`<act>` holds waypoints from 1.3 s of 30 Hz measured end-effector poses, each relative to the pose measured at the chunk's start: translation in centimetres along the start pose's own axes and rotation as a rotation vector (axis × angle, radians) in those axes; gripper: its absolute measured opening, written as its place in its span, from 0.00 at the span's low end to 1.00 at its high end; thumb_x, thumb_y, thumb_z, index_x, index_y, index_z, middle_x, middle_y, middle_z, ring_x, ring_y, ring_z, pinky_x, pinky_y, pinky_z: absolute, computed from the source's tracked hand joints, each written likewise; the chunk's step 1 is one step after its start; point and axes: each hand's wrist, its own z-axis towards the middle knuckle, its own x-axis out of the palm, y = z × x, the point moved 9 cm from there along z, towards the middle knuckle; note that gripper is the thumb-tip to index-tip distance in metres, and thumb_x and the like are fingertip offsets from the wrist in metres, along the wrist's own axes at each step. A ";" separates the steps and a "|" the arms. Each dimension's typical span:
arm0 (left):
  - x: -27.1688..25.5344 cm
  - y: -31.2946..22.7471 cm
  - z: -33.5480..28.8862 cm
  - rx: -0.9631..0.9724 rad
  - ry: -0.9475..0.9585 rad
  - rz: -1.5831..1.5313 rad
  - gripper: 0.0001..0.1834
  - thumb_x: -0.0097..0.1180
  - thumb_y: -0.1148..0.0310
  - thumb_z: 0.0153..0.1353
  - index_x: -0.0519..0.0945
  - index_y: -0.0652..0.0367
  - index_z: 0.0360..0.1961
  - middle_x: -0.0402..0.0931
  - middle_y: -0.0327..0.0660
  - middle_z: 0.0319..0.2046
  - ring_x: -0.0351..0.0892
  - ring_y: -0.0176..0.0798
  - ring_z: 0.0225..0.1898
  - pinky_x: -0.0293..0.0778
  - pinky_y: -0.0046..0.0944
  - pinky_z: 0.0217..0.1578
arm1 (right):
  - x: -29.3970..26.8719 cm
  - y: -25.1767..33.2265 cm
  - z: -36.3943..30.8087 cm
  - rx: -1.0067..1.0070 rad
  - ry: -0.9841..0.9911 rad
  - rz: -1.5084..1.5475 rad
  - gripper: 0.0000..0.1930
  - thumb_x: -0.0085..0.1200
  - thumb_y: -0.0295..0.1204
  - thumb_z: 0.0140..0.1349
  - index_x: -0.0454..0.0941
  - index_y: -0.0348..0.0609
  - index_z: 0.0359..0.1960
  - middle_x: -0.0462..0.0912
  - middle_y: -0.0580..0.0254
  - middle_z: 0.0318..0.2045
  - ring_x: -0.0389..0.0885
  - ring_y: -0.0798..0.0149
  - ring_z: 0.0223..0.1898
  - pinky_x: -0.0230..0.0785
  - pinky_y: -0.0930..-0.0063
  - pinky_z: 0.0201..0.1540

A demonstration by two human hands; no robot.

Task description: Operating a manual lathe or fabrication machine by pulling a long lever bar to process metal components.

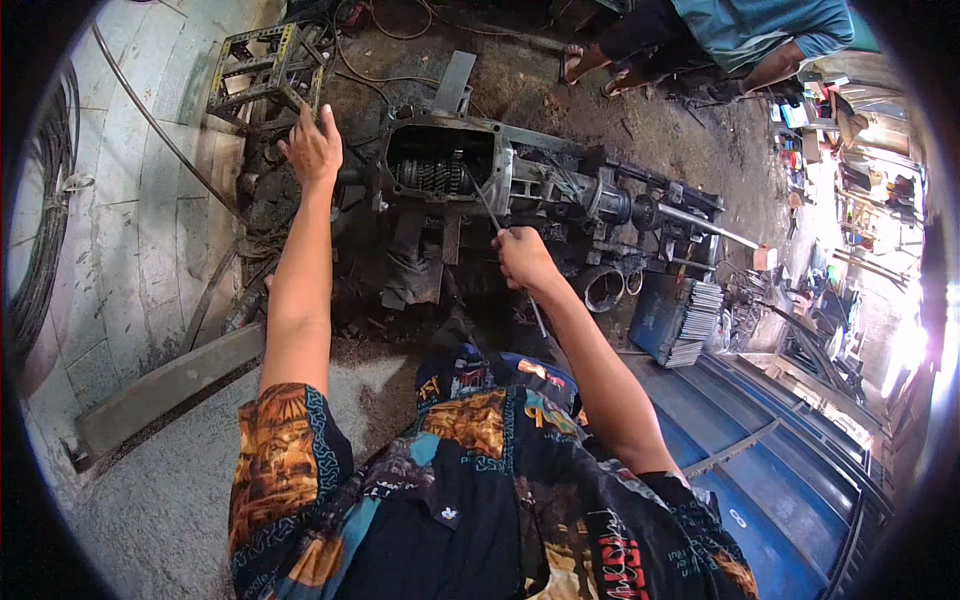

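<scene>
A gearbox housing (pixel 497 160) lies in front of me with its top opening uncovered, and gears (pixel 430 176) on shafts show inside it. My right hand (pixel 525 258) is wrapped round a long thin metal bar (pixel 488 208). The bar's far end reaches into the right side of the opening, close to the gears; its other end sticks out below my fist. My left hand (pixel 313 152) is raised left of the housing with fingers apart and nothing in it. Its fingertips overlap the near corner of an angle-iron stand in the picture; whether they touch is unclear.
The perforated angle-iron stand (pixel 262 72) is at the far left. A shaft (pixel 700 222) extends right from the gearbox. A blue battery-like block (pixel 662 318) and a metal ring (pixel 603 289) lie nearer. Another person (pixel 760 35) stands at the far right, near cluttered shelves.
</scene>
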 end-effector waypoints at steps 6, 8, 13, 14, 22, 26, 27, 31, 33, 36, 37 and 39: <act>-1.9 0.4 -0.6 -0.144 -0.062 -0.457 0.32 0.30 0.44 0.72 0.74 0.58 0.58 0.75 0.49 0.55 0.70 0.54 0.59 0.57 0.59 0.64 | 1.1 1.2 -1.1 0.015 0.075 0.118 0.15 0.40 0.36 0.70 0.72 0.36 0.34 0.66 0.67 0.16 0.64 0.69 0.14 0.58 0.72 0.15; -2.0 2.2 -1.5 -0.149 -0.085 -0.405 0.31 0.30 0.46 0.72 0.76 0.59 0.56 0.75 0.50 0.54 0.71 0.56 0.57 0.63 0.54 0.60 | 2.4 1.9 -1.6 0.032 0.132 0.206 0.12 0.40 0.35 0.71 0.69 0.40 0.35 0.59 0.73 0.16 0.57 0.74 0.13 0.50 0.76 0.14; -1.5 3.5 -4.2 -0.010 -0.137 -0.307 0.31 0.32 0.47 0.73 0.74 0.62 0.59 0.74 0.53 0.56 0.72 0.59 0.55 0.65 0.53 0.58 | 5.7 0.8 -0.1 0.182 0.220 0.810 0.09 0.39 0.32 0.70 0.67 0.44 0.32 0.58 0.73 0.16 0.51 0.75 0.12 0.43 0.77 0.12; -1.4 3.8 -4.3 -0.014 -0.134 -0.385 0.31 0.33 0.47 0.73 0.74 0.63 0.59 0.74 0.54 0.56 0.72 0.59 0.56 0.65 0.53 0.58 | 6.7 0.6 0.2 0.210 0.212 0.966 0.09 0.39 0.32 0.70 0.67 0.45 0.31 0.59 0.72 0.16 0.51 0.74 0.12 0.42 0.75 0.12; -2.7 3.1 -3.6 -0.093 -0.253 -0.287 0.31 0.34 0.47 0.72 0.74 0.62 0.59 0.75 0.54 0.55 0.73 0.59 0.56 0.62 0.57 0.58 | 9.8 4.2 -1.3 0.284 0.227 1.380 0.06 0.36 0.28 0.68 0.64 0.46 0.31 0.55 0.74 0.14 0.49 0.75 0.12 0.40 0.77 0.12; -3.3 1.6 -1.5 -0.107 -0.279 -0.156 0.31 0.32 0.46 0.72 0.74 0.58 0.59 0.75 0.51 0.56 0.72 0.58 0.57 0.52 0.67 0.62 | 10.5 4.6 -1.5 0.267 0.210 1.403 0.05 0.36 0.26 0.66 0.63 0.46 0.31 0.54 0.74 0.14 0.49 0.75 0.12 0.41 0.77 0.12; -3.0 2.0 -1.0 -0.119 -0.273 -0.200 0.33 0.29 0.44 0.72 0.73 0.57 0.60 0.72 0.50 0.59 0.69 0.59 0.59 0.47 0.70 0.64 | 10.4 4.5 -1.3 0.265 0.196 1.392 0.06 0.37 0.26 0.66 0.64 0.46 0.31 0.55 0.74 0.15 0.50 0.75 0.12 0.41 0.78 0.11; -0.1 2.3 -1.5 -0.190 0.116 -0.271 0.38 0.23 0.40 0.71 0.68 0.58 0.64 0.66 0.51 0.63 0.62 0.60 0.65 0.46 0.68 0.65 | 9.8 3.7 -0.9 0.262 0.182 1.404 0.05 0.36 0.27 0.67 0.64 0.45 0.32 0.55 0.74 0.15 0.50 0.75 0.12 0.41 0.78 0.11; 0.8 3.2 -2.5 -0.211 0.116 -0.265 0.38 0.24 0.39 0.70 0.64 0.58 0.66 0.65 0.52 0.64 0.60 0.60 0.66 0.46 0.67 0.66 | 9.3 4.4 -0.6 0.250 0.235 1.459 0.06 0.36 0.27 0.67 0.64 0.44 0.31 0.56 0.74 0.15 0.51 0.75 0.11 0.40 0.78 0.10; 1.5 4.0 -2.7 -0.229 0.182 -0.317 0.42 0.25 0.35 0.68 0.55 0.58 0.71 0.59 0.54 0.67 0.57 0.60 0.68 0.45 0.64 0.67 | 8.8 4.4 -0.3 0.244 0.295 1.402 0.06 0.35 0.27 0.66 0.64 0.45 0.31 0.56 0.74 0.15 0.51 0.75 0.12 0.41 0.78 0.11; 1.5 4.0 -2.9 -0.242 0.168 -0.366 0.42 0.26 0.35 0.68 0.55 0.58 0.70 0.58 0.54 0.67 0.57 0.59 0.68 0.46 0.63 0.67 | 8.9 4.5 0.0 0.244 0.298 1.399 0.06 0.35 0.27 0.66 0.64 0.45 0.31 0.56 0.74 0.15 0.51 0.75 0.12 0.41 0.78 0.11; 1.5 3.8 -3.4 -0.249 0.154 -0.415 0.42 0.27 0.35 0.68 0.56 0.58 0.70 0.57 0.54 0.68 0.56 0.59 0.68 0.46 0.62 0.68 | 9.2 6.2 -0.4 0.174 0.296 1.453 0.05 0.36 0.27 0.65 0.64 0.45 0.31 0.56 0.74 0.15 0.52 0.74 0.12 0.41 0.78 0.12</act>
